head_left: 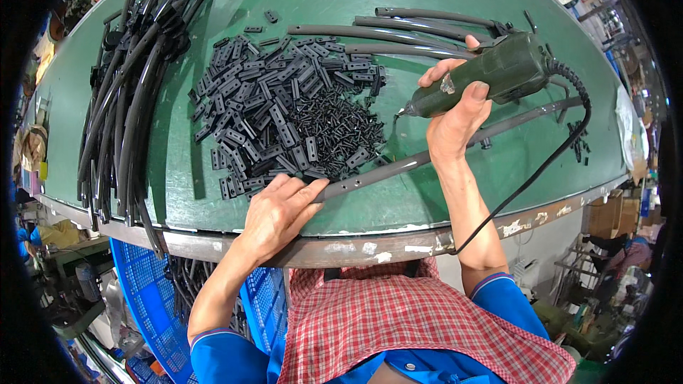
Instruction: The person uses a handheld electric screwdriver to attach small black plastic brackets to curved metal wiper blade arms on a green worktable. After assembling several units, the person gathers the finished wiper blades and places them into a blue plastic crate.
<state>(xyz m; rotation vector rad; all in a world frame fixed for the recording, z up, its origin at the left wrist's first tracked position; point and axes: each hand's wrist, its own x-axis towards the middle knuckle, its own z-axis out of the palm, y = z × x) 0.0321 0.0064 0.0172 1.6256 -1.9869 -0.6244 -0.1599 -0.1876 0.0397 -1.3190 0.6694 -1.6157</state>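
My right hand (459, 117) is wrapped round a dark green electric screwdriver (498, 71), its bit pointing left above the table. A small dark piece, too small to make out surely, shows at the bit's tip. Below it a grey curved metal tube (398, 167) with small holes slants across the tabletop. My left hand (277, 213) closes over the tube's left end, its fingertips at the lower edge of a pile of black slotted blocks (245, 92). What lies under those fingers is hidden. Many short black screws (338, 128) are heaped against the blocks.
A tall bundle of black tube frames (135, 85) occupies the table's left side. More grey tubes (398, 28) lie at the far right. A black cord (548, 178) from the screwdriver hangs over the worn front edge (356, 250). Blue plastic crates (160, 306) stand below, at left.
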